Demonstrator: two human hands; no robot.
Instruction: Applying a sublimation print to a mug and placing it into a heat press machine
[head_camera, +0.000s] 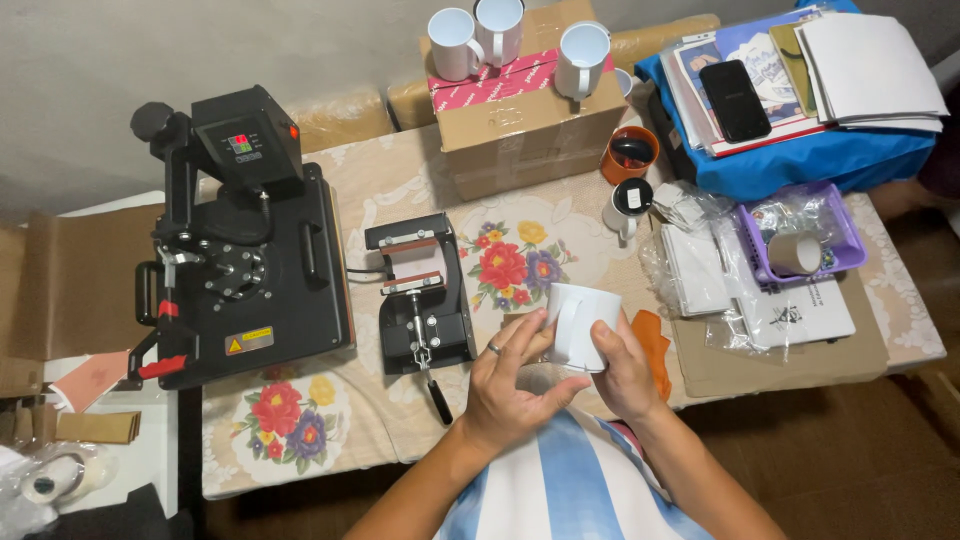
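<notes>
A plain white mug (580, 322) is held in front of my chest above the near edge of the table. My right hand (624, 372) grips its right side. My left hand (512, 385), with a ring on one finger, touches the mug's left side and underside with spread fingers. A small black mug press (420, 295) with a long handle lies just left of the mug on the floral tablecloth (500, 265).
A large black heat press (240, 240) fills the table's left. Three white mugs (500, 35) stand on a cardboard box (520, 115) at the back. An orange mug (630, 152), a black-and-white mug (628, 205), a purple basket (800, 235), papers and a phone (735, 100) crowd the right.
</notes>
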